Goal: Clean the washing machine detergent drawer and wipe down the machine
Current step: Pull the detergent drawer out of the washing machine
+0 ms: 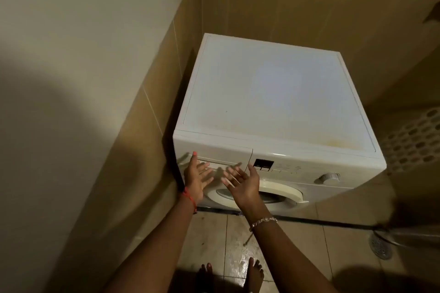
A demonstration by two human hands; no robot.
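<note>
The washing machine [273, 102] stands in a corner. Its left side is very near the tiled wall [152, 107], with only a narrow dark gap between. On the right a perforated basket [414, 140] stands near it. In front, over the floor [297, 245], the way is open: the left hand [196, 181] and right hand [242, 183] are held with spread fingers just before the drawer front [221, 157]. Above the flat top there is open room.

White washing machine [273, 102] sits at centre, detergent drawer [221, 157] closed at its front's 10 o'clock. Left hand [196, 178] and right hand [242, 183] hover spread-fingered just before the drawer.
</note>
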